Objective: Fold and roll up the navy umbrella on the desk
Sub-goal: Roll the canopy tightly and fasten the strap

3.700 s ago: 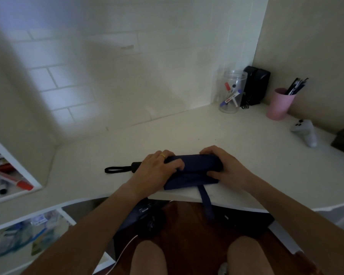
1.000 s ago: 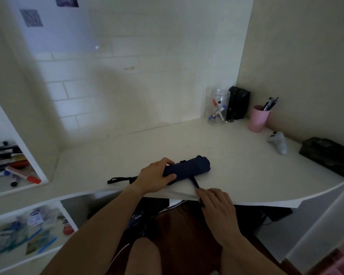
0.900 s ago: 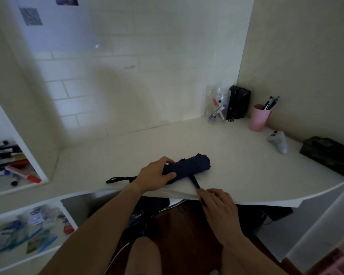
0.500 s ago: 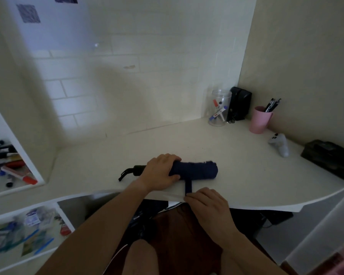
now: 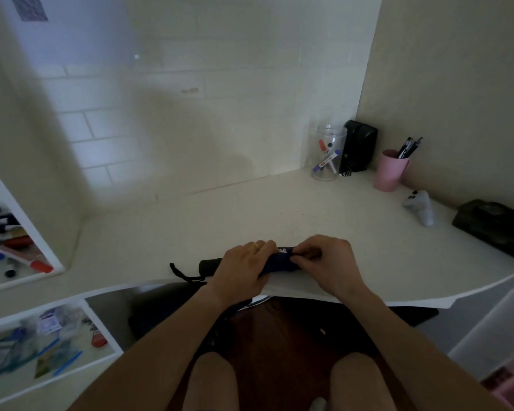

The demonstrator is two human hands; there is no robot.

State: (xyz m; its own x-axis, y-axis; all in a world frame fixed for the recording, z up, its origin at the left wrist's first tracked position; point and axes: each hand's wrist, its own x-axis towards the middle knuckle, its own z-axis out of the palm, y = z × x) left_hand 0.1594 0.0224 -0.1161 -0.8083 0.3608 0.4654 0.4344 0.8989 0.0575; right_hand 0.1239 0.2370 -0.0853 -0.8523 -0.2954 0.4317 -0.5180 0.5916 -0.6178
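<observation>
The navy umbrella (image 5: 281, 261) lies rolled into a tight bundle near the front edge of the white desk (image 5: 324, 215). Its black handle (image 5: 209, 266) and wrist loop (image 5: 184, 272) stick out to the left. My left hand (image 5: 241, 269) is wrapped over the middle of the roll, a ring on one finger. My right hand (image 5: 328, 264) grips the right part of the roll, fingertips pinching the fabric on top next to a small white mark. The closing strap is hidden under my fingers.
At the back right corner stand a clear jar of markers (image 5: 327, 154), a black box (image 5: 358, 146) and a pink pen cup (image 5: 390, 169). A white controller (image 5: 422, 207) and a dark case (image 5: 493, 226) lie further right. Shelves with pens (image 5: 9, 241) are at left.
My right hand came up from the hanging strap at the desk edge onto the top of the roll. The strap no longer dangles. The umbrella now lies more level, and my left hand stays on it.
</observation>
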